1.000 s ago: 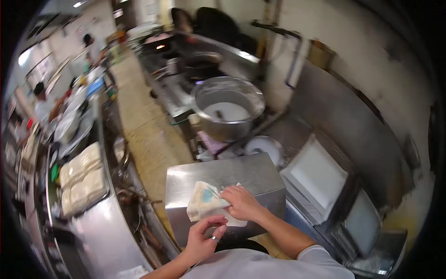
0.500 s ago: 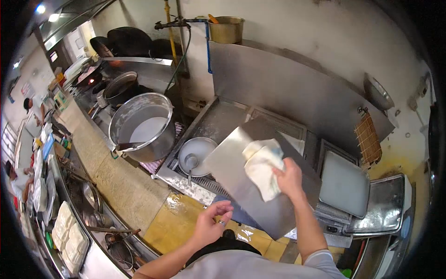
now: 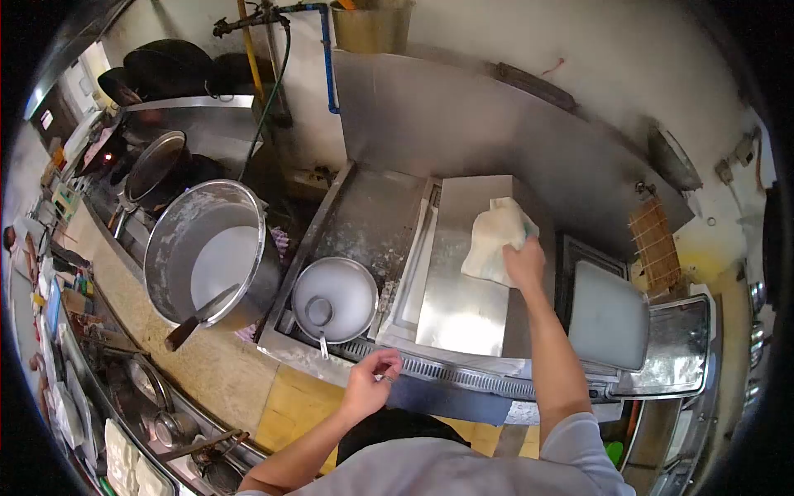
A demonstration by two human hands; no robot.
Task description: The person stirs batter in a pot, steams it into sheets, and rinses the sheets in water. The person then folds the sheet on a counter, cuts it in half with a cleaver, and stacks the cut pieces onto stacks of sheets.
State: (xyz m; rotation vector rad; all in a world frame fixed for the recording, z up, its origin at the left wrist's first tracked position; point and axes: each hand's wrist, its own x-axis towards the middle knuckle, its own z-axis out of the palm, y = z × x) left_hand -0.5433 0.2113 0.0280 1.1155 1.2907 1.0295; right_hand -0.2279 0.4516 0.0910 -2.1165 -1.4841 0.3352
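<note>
My right hand (image 3: 525, 263) grips a cream cloth (image 3: 496, 240) against the upper right part of a metal box-like cover (image 3: 463, 306), which rests on the steamer counter over a white-lined tray. My left hand (image 3: 370, 384) hangs in front of the counter's slotted edge, fingers curled, with nothing visible in it. Nearest to it is a shallow round pan (image 3: 351, 289) of white liquid with a ladle (image 3: 319, 312) in it.
At left stands a big pot (image 3: 223, 264) of white liquid, a knife-like tool across its rim. Right of the cover are a pale tray (image 3: 608, 314) and a metal tray (image 3: 674, 347). A woven mat (image 3: 655, 248) hangs on the wall. Dark woks stand behind.
The view has turned right. The metal cover, tilted in the air half a second ago, has come down on the counter. My right hand still has the cloth.
</note>
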